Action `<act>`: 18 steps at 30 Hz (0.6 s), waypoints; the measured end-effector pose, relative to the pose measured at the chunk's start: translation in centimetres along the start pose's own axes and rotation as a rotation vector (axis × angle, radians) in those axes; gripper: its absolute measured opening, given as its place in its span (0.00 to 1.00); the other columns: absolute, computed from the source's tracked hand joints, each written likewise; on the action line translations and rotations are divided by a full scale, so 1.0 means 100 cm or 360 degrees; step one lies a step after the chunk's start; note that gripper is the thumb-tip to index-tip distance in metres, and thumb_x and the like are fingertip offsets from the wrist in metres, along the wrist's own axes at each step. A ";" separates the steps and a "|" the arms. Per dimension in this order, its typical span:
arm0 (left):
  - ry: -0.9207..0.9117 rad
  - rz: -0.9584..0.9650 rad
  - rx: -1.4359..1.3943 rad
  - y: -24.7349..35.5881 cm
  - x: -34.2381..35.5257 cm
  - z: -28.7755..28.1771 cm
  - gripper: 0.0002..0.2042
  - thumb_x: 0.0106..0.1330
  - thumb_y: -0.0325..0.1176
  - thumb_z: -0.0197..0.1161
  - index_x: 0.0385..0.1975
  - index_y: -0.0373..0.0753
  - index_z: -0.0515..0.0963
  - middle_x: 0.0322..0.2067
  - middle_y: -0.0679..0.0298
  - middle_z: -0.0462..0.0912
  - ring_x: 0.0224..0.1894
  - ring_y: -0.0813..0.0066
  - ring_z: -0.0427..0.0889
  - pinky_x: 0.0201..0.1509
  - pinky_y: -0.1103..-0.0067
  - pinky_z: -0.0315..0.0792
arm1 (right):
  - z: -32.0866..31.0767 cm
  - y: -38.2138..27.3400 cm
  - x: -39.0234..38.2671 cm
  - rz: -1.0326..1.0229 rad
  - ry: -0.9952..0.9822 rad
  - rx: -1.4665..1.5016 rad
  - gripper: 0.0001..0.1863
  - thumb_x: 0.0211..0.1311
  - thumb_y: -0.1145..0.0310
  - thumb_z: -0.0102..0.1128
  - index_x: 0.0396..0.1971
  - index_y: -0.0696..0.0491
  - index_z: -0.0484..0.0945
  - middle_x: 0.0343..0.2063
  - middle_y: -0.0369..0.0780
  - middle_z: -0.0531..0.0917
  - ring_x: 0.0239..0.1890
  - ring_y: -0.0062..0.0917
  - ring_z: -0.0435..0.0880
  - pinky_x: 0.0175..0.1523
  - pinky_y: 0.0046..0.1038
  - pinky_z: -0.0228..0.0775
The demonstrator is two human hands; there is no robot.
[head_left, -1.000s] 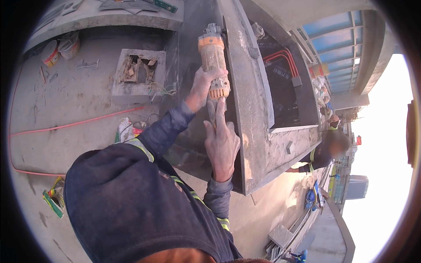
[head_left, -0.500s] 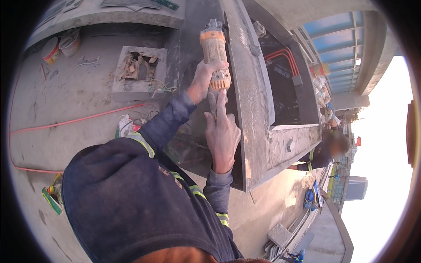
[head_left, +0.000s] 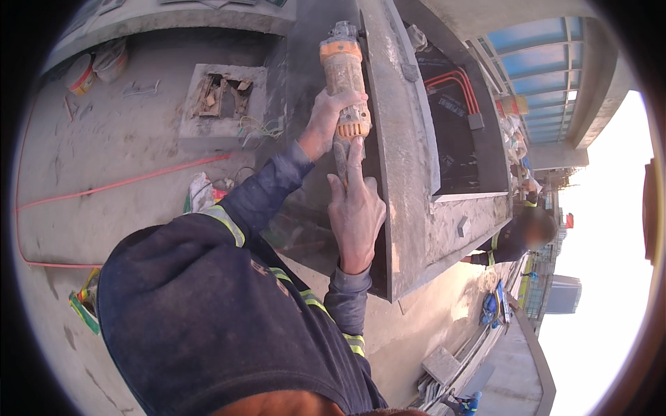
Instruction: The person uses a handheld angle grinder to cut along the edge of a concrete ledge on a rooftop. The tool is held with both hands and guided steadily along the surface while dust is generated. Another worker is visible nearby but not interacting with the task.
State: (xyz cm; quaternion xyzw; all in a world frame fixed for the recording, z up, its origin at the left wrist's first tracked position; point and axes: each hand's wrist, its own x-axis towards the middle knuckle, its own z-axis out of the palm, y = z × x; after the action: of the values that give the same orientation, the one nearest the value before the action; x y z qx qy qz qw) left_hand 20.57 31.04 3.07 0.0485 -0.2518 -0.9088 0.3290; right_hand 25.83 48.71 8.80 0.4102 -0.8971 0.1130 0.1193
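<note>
A dusty orange-and-grey angle grinder [head_left: 345, 73] points away from me along the edge of a grey stone slab [head_left: 402, 208]. My left hand [head_left: 326, 119] is closed round the grinder's body, thumb across its top. Behind it, my right hand [head_left: 357, 225] holds the grey tail end of the tool, its index finger stretched to the vented rear and the thumb side beside the tail. Its other fingers are partly hidden. The grinder's head is against the slab's left side; the disc is barely visible there.
A red hose [head_left: 132, 182] crosses the floor at left, near buckets [head_left: 82, 75] and a square block with a rubble-filled opening [head_left: 189, 104]. Orange-red conduits [head_left: 461, 87] run inside the recess at right. Another person [head_left: 517, 232] works beyond the slab; stacked boards [head_left: 444, 367] lie lower right.
The whole view has shifted slightly. Both hands keep their hold on the grinder, which stays along the slab's edge.
</note>
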 end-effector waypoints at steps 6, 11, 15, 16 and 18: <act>0.0020 -0.0040 -0.0021 0.007 -0.009 0.007 0.18 0.66 0.36 0.70 0.49 0.33 0.77 0.34 0.58 0.83 0.29 0.68 0.88 0.31 0.71 0.87 | -0.004 0.000 -0.006 0.0039 -0.0018 -0.0001 0.48 0.67 0.63 0.74 0.84 0.37 0.60 0.26 0.52 0.82 0.25 0.45 0.85 0.33 0.44 0.74; 0.0081 -0.0052 -0.0053 0.011 -0.033 0.021 0.16 0.64 0.31 0.73 0.47 0.35 0.77 0.33 0.61 0.82 0.27 0.70 0.86 0.30 0.71 0.85 | -0.014 0.001 -0.025 0.0044 -0.0077 0.0004 0.48 0.68 0.64 0.73 0.85 0.37 0.58 0.26 0.50 0.79 0.23 0.43 0.83 0.30 0.43 0.73; 0.0083 -0.0057 -0.0066 0.014 -0.043 0.026 0.15 0.63 0.30 0.72 0.46 0.35 0.76 0.33 0.61 0.81 0.27 0.70 0.86 0.30 0.71 0.85 | -0.019 0.000 -0.034 0.0058 -0.0117 0.0017 0.48 0.69 0.64 0.72 0.85 0.38 0.58 0.27 0.49 0.77 0.22 0.43 0.82 0.29 0.42 0.73; 0.0080 -0.0037 -0.0066 0.011 -0.043 0.025 0.16 0.63 0.30 0.72 0.47 0.35 0.76 0.33 0.61 0.81 0.27 0.70 0.86 0.30 0.71 0.85 | -0.020 -0.001 -0.033 0.0076 -0.0114 0.0015 0.48 0.68 0.64 0.73 0.85 0.38 0.59 0.26 0.49 0.78 0.23 0.42 0.82 0.30 0.42 0.73; 0.0056 -0.0012 -0.0012 0.009 -0.041 0.022 0.16 0.64 0.33 0.72 0.48 0.35 0.76 0.33 0.59 0.82 0.28 0.69 0.87 0.32 0.71 0.86 | -0.021 -0.003 -0.032 0.0115 -0.0108 0.0013 0.48 0.66 0.64 0.74 0.84 0.37 0.61 0.24 0.49 0.81 0.24 0.42 0.83 0.33 0.42 0.73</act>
State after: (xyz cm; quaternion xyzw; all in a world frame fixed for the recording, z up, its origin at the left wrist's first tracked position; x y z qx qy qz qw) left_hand 23.70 33.96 5.09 0.0642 -0.2423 -0.9100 0.3302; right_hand 28.29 51.42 9.81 0.3815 -0.9144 0.1068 0.0830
